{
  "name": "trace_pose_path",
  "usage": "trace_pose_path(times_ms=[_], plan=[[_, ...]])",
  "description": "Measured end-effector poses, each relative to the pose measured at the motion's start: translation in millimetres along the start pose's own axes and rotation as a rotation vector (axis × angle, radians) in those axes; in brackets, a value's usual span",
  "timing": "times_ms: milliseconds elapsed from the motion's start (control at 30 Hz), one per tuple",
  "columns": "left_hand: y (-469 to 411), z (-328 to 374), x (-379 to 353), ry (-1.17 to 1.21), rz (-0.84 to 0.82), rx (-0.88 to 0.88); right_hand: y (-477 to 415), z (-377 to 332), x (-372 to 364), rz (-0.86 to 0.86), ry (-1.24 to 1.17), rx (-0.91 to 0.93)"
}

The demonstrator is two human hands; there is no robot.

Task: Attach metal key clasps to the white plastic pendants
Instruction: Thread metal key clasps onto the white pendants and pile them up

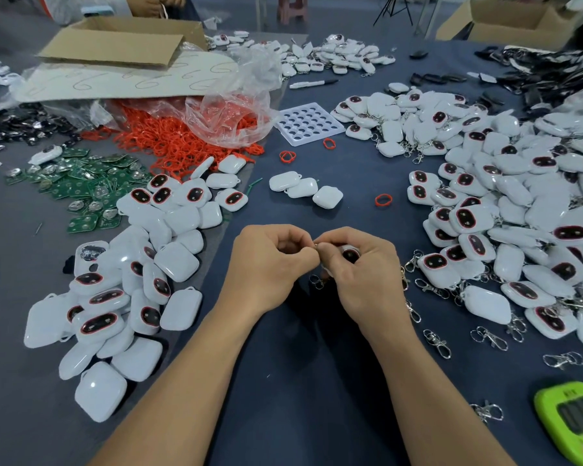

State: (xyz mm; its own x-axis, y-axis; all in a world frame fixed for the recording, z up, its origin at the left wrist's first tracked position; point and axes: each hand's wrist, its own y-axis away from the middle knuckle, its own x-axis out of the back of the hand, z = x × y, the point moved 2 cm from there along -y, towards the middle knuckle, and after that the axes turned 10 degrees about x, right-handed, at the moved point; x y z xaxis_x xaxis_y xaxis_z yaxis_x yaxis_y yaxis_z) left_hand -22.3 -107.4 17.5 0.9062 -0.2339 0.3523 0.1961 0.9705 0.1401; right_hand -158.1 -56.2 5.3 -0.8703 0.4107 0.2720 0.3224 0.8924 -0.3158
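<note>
Head view, our left hand point(270, 264) pinching a clasp point(317, 279) at its fingertips, our right hand point(359, 269) curled round a pendant point(350, 253) meeting it, both above the table point(300, 381), pendant piles point(519, 213) either side, loose clasps point(438, 343) at our right.

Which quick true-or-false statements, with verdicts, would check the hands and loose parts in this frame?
1. The right hand holds a white pendant, dark window showing. True.
2. The left hand lies flat on the table. False: its fingers are curled, pinching a small ring against the right hand's fingertips.
3. Loose metal clasps lie on the table to the person's right. True.
4. The orange rubber rings fill the white tray. False: they spill from a clear plastic bag; the tray's holes look empty.
5. A green device lies at the near right. True.
</note>
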Motion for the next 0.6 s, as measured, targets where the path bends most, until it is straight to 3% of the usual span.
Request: trace_pose_path(times_ms=[100,167,200,367,600], plan=[[-5,-1,13,-0.124,0.291,0.002,-2,3,2,0.071,-0.074,-0.097],[-6,-2,22,-0.376,0.522,0.006,-3,7,7,0.115,-0.146,-0.141],[-5,-1,22,-0.498,0.556,-0.008,-4,8,8,0.128,-0.164,-0.141],[-9,-1,-1,-0.817,0.315,-0.091,-4,7,10,0.083,-0.108,-0.050],[-12,-3,3,-0.672,0.074,-0.106,-7,12,6,0.024,0.085,-0.062]])
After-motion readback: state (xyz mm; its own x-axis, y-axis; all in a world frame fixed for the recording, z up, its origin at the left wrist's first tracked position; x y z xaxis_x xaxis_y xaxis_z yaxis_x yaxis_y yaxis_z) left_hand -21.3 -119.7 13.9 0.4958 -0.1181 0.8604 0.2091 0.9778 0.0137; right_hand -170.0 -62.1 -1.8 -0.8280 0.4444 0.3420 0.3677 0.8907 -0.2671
